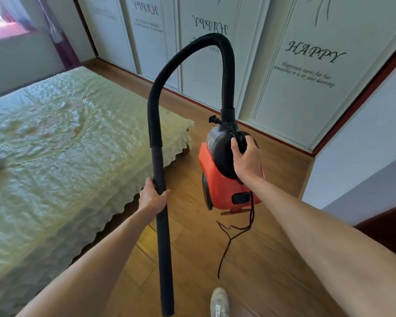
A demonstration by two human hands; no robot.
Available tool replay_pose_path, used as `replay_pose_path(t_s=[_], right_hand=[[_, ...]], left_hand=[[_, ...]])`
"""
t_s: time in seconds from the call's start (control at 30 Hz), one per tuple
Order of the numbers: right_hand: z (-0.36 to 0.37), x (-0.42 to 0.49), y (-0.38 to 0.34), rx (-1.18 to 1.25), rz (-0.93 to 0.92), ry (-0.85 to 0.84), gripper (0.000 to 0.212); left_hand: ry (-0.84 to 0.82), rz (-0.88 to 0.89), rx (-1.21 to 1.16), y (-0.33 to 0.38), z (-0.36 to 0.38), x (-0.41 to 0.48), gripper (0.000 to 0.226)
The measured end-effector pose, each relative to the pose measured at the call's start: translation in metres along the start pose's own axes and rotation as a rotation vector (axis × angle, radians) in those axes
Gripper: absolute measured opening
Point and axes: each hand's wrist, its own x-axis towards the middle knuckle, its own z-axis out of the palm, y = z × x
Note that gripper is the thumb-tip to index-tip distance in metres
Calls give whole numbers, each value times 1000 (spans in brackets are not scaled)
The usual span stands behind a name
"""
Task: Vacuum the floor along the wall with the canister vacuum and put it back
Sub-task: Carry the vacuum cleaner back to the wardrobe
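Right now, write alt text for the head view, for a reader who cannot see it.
A person's right hand grips the top of a red and black canister vacuum, while the left hand holds its black wand. A bed lies left; white wardrobe doors stand behind.

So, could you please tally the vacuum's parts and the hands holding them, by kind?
Canister: 1
Hose: 1
Power cord: 1
Hands: 2 (left hand grips the hose, right hand grips the canister's top)
Total: 5
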Motion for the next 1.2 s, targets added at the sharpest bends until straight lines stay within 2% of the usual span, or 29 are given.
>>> replay_pose_path(t_s=[0.23, 0.5, 0.8, 1.2], right_hand=[[8, 130, -4, 66, -40, 8, 37], [12, 261, -13, 57, -67, -23, 37], [34, 388, -19, 43, -94, 2, 36], [110, 582, -35, 17, -133, -14, 34]], left_hand=[[51, 31, 5, 104, 13, 87, 44], [131, 54, -6, 213, 26, 178, 35], [173, 150, -23, 297, 41, 281, 33], [229, 231, -72, 387, 36, 471, 39]])
